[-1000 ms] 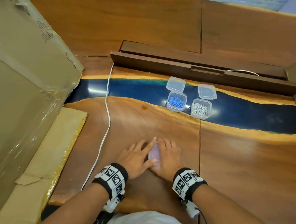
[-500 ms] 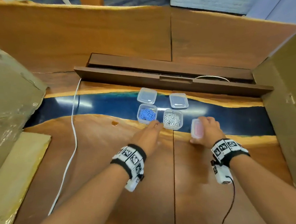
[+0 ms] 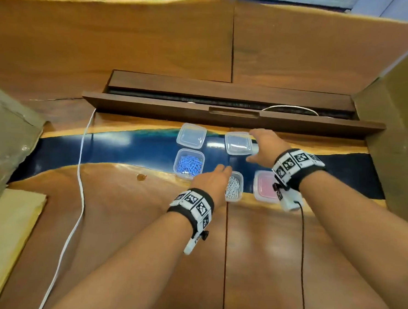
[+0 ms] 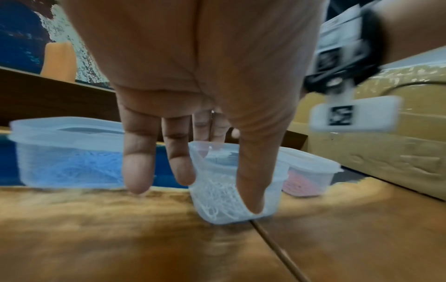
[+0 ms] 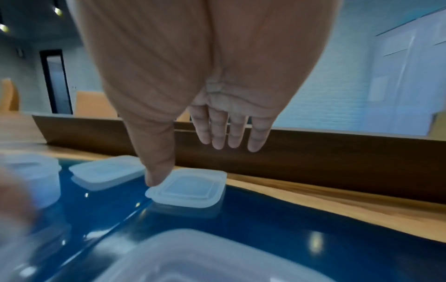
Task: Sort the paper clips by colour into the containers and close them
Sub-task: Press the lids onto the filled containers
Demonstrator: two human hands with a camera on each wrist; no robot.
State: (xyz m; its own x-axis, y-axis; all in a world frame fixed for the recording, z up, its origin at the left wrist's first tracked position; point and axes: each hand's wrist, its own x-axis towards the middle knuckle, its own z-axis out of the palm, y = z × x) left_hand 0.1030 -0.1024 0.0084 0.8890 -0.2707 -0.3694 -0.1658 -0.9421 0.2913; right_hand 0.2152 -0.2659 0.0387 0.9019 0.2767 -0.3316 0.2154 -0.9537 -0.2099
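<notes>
The white-clip tub (image 3: 234, 186) stands uncovered on the desk (image 3: 311, 256), at the wood edge of the blue strip, between the blue-clip tub (image 3: 189, 164) on its left and the pink tub (image 3: 265, 187) on its right. The pink tub already wears its lid; the blue one is uncovered too. Two loose lids lie behind on the blue strip: the left lid (image 3: 191, 135) behind the blue tub, the right lid (image 3: 238, 143) behind the white one.

The left hand (image 3: 212, 184) holds the white tub, thumb down its near wall and fingers (image 4: 137, 162) curled over its far side and left. The right hand (image 3: 265, 146) reaches over the right lid, fingers relaxed and straight, thumb tip touching the lid's near corner; it has no grasp yet.

Sorting looks finished, and the step in hand appears to be closing the white tub. The next move likely calls for pinching that lid by its edge, lifting it clear, squaring it over the steadied tub and pressing the rim down all round. The blue tub would then remain.

A white cable (image 3: 81, 170) runs along the left, with cardboard (image 3: 394, 142) at the right.
</notes>
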